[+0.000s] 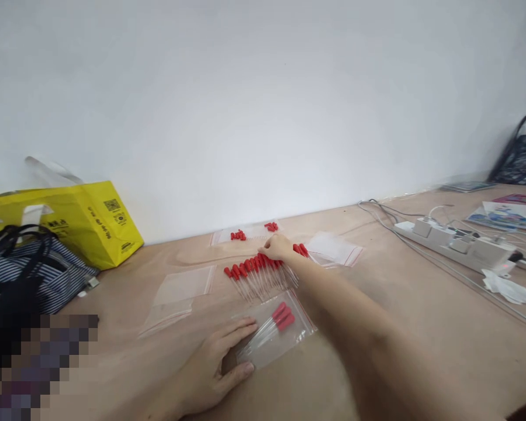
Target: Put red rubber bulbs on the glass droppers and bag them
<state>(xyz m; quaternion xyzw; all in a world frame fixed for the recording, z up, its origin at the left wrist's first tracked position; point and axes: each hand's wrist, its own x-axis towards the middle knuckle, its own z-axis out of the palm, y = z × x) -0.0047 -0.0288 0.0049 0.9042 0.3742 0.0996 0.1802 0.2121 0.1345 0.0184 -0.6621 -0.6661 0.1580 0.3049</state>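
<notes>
A clear zip bag (274, 327) lies on the brown table with several red-topped glass droppers inside. My left hand (219, 362) rests at its left end, thumb and fingers spread, fingertips touching the plastic. Behind the bag, a fanned row of loose droppers (249, 272) has its red tops toward the wall. My right hand (277, 248) reaches over that row with its fingers pinched near the red tops; what is between the fingertips is too small to make out. Flat zip bags lie to the left (184, 286) and right (335, 248).
Small red caps (238, 235) lie on plastic by the wall. At the left are a yellow bag (109, 225) and a striped bag (56, 275). A white power strip (456, 245) with cables and a crumpled tissue (511, 289) lie at the right.
</notes>
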